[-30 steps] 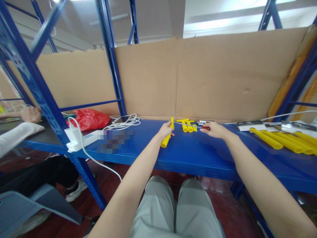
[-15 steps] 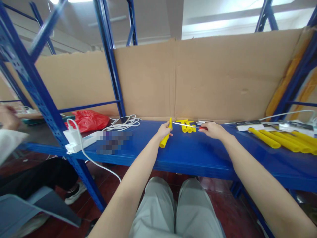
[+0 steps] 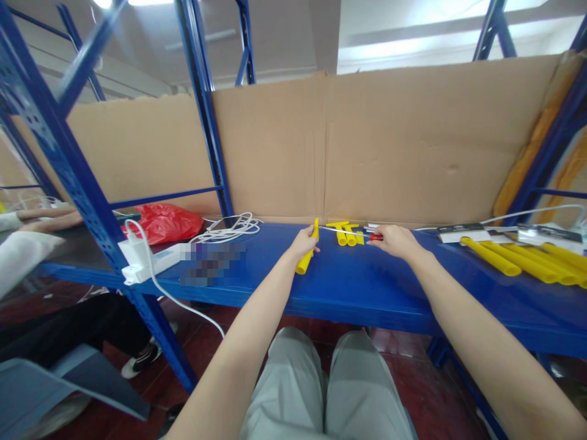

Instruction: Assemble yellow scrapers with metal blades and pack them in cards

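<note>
My left hand (image 3: 303,242) is closed around a yellow tube (image 3: 304,263) with a flat yellow piece across its far end, held tilted over the blue shelf. In my right hand (image 3: 397,241) is the red handle of a screwdriver (image 3: 376,237), fingers wrapped round it. The long metal shaft points left, its tip at the yellow piece near my left fingers; whether it touches a screw is too small to tell. Behind the shaft lie several short yellow T-shaped pieces (image 3: 350,239) on the shelf.
Several long yellow tubes (image 3: 499,258) and black-and-white packs (image 3: 463,233) lie at the right. To the left are a red plastic bag (image 3: 167,223), coiled white cable (image 3: 238,227) and a white power strip (image 3: 156,261). A cardboard sheet (image 3: 389,146) stands behind; a co-worker's arms (image 3: 41,223) show far left.
My right hand has turned slightly on the screwdriver, showing more of its red handle. My left hand stays in place. The co-worker's hands at far left have come down onto their table.
</note>
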`<state>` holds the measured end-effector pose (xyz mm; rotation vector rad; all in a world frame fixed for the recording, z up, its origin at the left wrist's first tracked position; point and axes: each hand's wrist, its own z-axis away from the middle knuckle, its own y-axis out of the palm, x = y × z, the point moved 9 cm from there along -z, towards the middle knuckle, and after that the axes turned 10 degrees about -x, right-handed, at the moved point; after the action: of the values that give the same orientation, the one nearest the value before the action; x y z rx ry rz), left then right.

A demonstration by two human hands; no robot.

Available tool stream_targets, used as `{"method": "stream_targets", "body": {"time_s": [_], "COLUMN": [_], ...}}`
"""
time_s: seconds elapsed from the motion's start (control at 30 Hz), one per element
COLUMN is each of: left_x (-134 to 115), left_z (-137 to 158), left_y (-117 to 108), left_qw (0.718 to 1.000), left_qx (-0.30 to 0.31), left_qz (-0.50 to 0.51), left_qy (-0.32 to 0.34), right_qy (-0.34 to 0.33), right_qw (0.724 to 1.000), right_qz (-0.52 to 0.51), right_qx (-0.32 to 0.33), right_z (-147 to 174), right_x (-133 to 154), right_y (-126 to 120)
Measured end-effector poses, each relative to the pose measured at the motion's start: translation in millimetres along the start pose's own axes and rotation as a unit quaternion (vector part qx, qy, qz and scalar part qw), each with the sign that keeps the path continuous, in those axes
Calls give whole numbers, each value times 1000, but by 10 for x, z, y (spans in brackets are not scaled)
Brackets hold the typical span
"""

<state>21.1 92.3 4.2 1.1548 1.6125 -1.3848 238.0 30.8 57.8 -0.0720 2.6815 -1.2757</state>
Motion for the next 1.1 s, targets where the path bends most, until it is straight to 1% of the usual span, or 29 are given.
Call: {"method": "stream_targets", "body": {"time_s": [0.13, 0.2, 0.37, 0.6, 0.7, 0.77, 0.9, 1.0, 1.1], "left_x": [-21, -29, -32, -23, -40, -53, -57, -50, -52], "left_z": [18, 25, 24, 7, 20, 31, 38, 29, 24], "left_y": [-11, -13, -17, -14, -12, -10, -6, -5, -10], "left_qw": [1000, 1000, 1000, 1000, 1000, 1000, 1000, 1000, 999], "left_qx": [-4, -5, -8, -6, -4, -2, 1, 0, -3], "left_qz": [-6, -12, -23, -27, -25, -25, -26, -22, -25], "left_qy": [2, 2, 7, 11, 13, 16, 17, 18, 20], "right_qy": [-3, 7, 37, -2, 3, 19, 57, 45, 27], "right_qw": [999, 998, 996, 994, 992, 991, 991, 992, 993], "right_qz": [-38, -62, -84, -108, -121, -130, -117, -117, -116], "right_qx": [23, 28, 5, -2, 21, 35, 9, -12, -16], "right_z": [-12, -13, -15, -24, -22, -20, -33, -42, -40], "right_x": [-29, -57, -117, -85, -105, -129, -209, -203, -179], "right_y": [106, 141, 114, 67, 146, 210, 226, 178, 124]}}
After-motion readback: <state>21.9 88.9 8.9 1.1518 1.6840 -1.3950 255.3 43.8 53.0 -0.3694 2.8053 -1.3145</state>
